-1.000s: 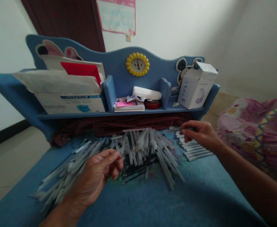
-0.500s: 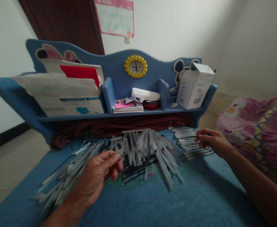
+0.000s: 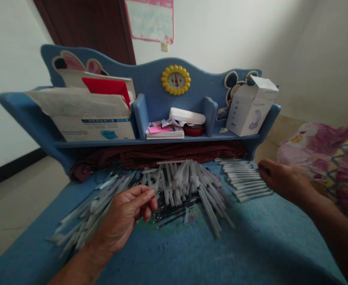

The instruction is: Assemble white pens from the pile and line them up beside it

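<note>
A loose heap of clear pen barrels (image 3: 180, 182) and thin dark refills covers the middle of the blue desk (image 3: 192, 253). My left hand (image 3: 126, 213) hovers over the heap's left part, fingers curled and pinched together; what is in them is hidden. At the right lies a tidy row of finished pens (image 3: 245, 180). My right hand (image 3: 283, 180) rests at the right end of that row, fingers drawn together against the pen ends, and I cannot see anything gripped in it.
A blue shelf (image 3: 150, 140) at the desk's back holds folders (image 3: 87, 111), a stack of booklets (image 3: 165, 131), a red tin and a white box (image 3: 249, 107). Red checked cloth (image 3: 162, 154) lies under it. A pink quilt (image 3: 325, 158) sits at the right.
My right hand has moved rightward from over the pen row's top to its right end. The left hand has barely shifted.
</note>
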`<act>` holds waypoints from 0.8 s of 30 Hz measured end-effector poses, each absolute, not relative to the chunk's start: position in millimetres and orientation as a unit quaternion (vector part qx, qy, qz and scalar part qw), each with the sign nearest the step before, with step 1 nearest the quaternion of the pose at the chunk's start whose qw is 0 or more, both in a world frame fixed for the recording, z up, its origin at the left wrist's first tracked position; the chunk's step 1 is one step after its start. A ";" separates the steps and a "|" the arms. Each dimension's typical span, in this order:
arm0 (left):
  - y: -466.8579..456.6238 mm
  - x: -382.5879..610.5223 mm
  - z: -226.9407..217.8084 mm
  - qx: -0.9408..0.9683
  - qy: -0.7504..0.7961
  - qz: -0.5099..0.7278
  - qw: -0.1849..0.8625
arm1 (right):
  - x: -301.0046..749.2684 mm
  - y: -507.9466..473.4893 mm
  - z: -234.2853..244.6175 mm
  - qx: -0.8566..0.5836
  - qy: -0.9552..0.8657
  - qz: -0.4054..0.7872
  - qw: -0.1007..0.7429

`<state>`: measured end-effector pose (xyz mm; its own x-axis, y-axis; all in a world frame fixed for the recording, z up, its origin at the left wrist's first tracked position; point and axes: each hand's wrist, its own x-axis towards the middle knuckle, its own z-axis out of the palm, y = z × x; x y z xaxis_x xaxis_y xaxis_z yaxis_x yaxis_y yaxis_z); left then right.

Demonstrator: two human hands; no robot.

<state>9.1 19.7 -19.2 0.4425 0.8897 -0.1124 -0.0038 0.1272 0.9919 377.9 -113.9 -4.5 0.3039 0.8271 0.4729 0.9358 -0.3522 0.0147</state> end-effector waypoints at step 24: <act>27.0 -8.0 -24.1 0.923 0.372 0.095 0.022 | 259.0 -95.3 -8.0 -0.563 -0.579 0.293 0.512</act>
<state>-8.0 27.0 -24.1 0.7048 0.6913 0.1592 0.6829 -0.7219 0.1115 259.0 -95.3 -8.0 0.1587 0.9516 0.2631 0.3508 0.1947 -0.9160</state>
